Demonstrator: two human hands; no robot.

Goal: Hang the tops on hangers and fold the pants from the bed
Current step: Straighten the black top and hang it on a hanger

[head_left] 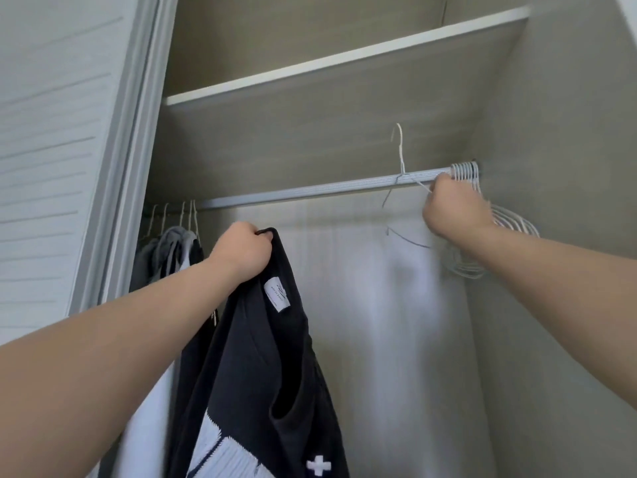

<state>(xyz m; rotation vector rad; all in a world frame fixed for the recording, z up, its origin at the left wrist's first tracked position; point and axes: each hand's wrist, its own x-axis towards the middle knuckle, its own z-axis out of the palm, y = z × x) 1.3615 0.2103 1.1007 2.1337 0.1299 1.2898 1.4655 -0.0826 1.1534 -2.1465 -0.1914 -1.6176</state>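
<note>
Pale wardrobe panels (310,139) surround us. Our left hand (241,251) is fisted tight on the collar of a black top (262,357), which hangs near us, left of centre, its white label (277,293) showing. Our right hand (455,210) curls round 1 white wire hanger (401,157), tilted, its hook above the grey rail (310,191). Just right of that hand, a bunch of white hangers (465,169) sits on the rail's right end; grey clothes (172,244) hang at its left end. 1 white shelf (344,60) runs above.
</note>
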